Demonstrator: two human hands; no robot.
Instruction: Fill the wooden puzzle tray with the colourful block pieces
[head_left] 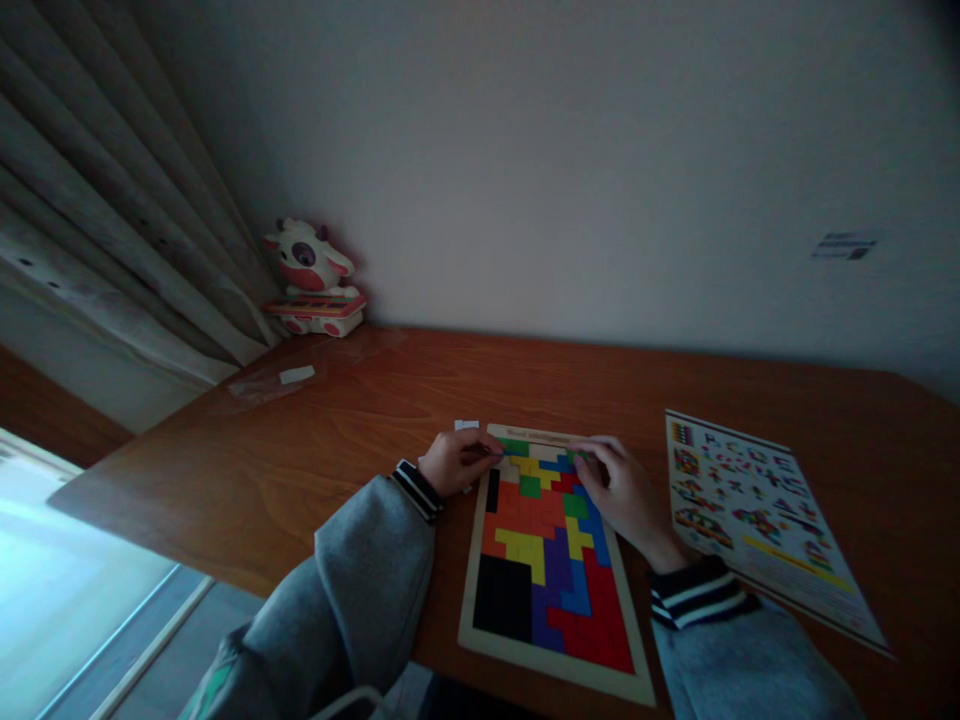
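A wooden puzzle board (471,610) filled with coloured block pieces lies on the brown desk in front of me. My left hand (456,461) rests at the board's upper left corner, fingers curled and pinched against a green piece (514,447) in the top row. My right hand (624,487) lies over the board's upper right part, fingers bent down onto the pieces near the top edge. What the right fingers press is hidden under them.
A printed sheet of pattern pictures (757,515) lies to the right of the board. A cow toy (313,279) stands at the back left corner by the curtain. A clear plastic bag (279,379) and a small white bit (466,425) lie on the desk.
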